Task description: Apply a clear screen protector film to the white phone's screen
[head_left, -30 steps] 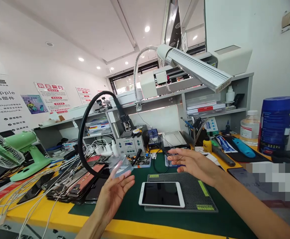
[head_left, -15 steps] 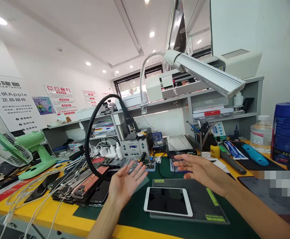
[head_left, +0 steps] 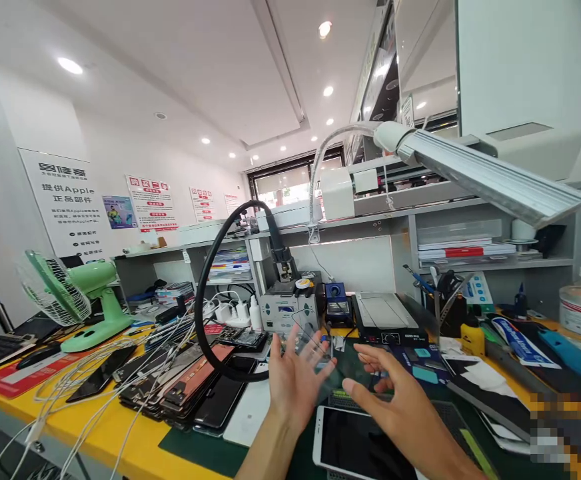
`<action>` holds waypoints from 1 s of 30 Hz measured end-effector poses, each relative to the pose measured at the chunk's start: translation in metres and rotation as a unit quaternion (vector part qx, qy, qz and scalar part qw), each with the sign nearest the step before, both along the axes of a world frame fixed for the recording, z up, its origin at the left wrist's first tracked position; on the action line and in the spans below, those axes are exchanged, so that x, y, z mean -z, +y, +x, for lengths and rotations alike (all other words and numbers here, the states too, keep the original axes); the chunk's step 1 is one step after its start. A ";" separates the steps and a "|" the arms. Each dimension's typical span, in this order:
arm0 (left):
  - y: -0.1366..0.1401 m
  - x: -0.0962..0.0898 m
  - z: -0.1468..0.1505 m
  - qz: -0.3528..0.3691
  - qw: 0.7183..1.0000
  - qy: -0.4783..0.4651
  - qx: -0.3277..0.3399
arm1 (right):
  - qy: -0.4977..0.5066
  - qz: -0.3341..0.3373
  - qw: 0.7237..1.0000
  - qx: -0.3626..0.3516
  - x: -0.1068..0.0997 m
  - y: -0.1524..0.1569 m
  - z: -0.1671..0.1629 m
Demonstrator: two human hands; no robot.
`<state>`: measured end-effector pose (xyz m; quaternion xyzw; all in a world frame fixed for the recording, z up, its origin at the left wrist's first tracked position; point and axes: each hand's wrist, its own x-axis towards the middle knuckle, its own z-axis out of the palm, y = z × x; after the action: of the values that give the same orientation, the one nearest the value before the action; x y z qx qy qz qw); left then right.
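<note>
My left hand (head_left: 296,380) is raised over the bench with the palm up and the fingers spread; it holds nothing, and its fingertips are blurred. To the right, my right hand (head_left: 403,407) hovers above a white-framed tablet (head_left: 360,443) with a dark screen. Its fingers are bent and apart from the thumb, with nothing between them. The tablet lies face up on a grey perforated pad (head_left: 450,417), partly hidden by my right hand and wrist. Beneath is a dark green mat (head_left: 198,448). A white flat panel (head_left: 247,415) lies left of my left hand.
Stacked phones and phone parts (head_left: 190,387) and white cables (head_left: 78,400) cover the left side, near a green fan (head_left: 95,293). A black hose (head_left: 201,313) arches up from the grey soldering station (head_left: 290,308). A lamp (head_left: 490,177) hangs overhead. A blue-and-white tube (head_left: 525,343) lies right.
The view has turned left, so the scene sits further right. My right hand has come down over the tablet and covers part of it. My left hand stays open, fingers spread.
</note>
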<state>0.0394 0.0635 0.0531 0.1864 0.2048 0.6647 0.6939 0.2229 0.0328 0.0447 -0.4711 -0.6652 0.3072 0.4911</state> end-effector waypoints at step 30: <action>-0.009 -0.002 -0.001 0.058 0.998 0.001 -0.007 | -0.123 0.209 0.966 0.086 0.026 -0.001 -0.049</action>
<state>0.0383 0.0545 0.0553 0.2249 0.1679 0.6805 0.6769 0.1744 0.0316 0.0187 -0.4476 -0.7271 0.0575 0.5174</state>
